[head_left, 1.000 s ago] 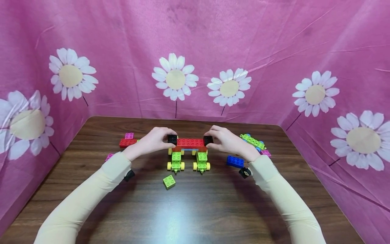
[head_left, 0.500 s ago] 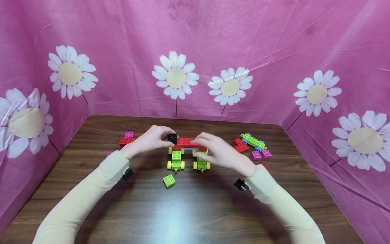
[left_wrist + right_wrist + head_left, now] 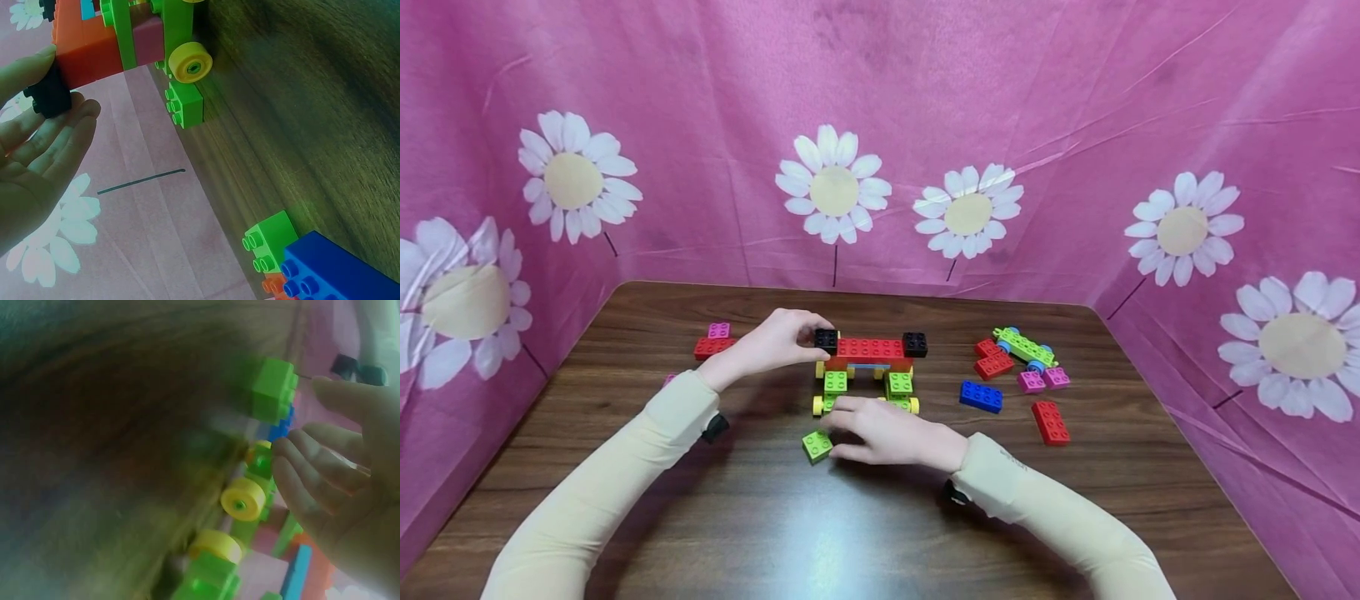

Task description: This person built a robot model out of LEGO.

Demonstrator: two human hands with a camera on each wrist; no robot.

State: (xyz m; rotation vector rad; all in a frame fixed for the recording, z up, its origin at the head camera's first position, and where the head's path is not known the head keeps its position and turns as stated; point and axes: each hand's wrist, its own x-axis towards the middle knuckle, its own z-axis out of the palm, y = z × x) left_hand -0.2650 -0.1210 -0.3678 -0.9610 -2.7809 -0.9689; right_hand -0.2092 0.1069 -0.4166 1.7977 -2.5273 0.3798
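My left hand pinches a black brick at the left end of a long red brick row. In the left wrist view, thumb and fingertips touch this black brick from two sides. A second black brick sits on the row's right end. Under and in front of the row stand green bricks on bases with yellow wheels. My right hand reaches across low in front of them, thumb and fingers spread beside a loose lime-green brick. In the right wrist view, a gap separates the fingers from this brick.
To the right lie a blue brick, a red brick, more red bricks, pink bricks and a lime wheeled base. At left lie a red brick and a pink brick. A flowered cloth hangs behind the table.
My right hand has let go of the right black brick, which stays on the red row, and has moved down and left to the loose green brick. The left hand keeps its hold.
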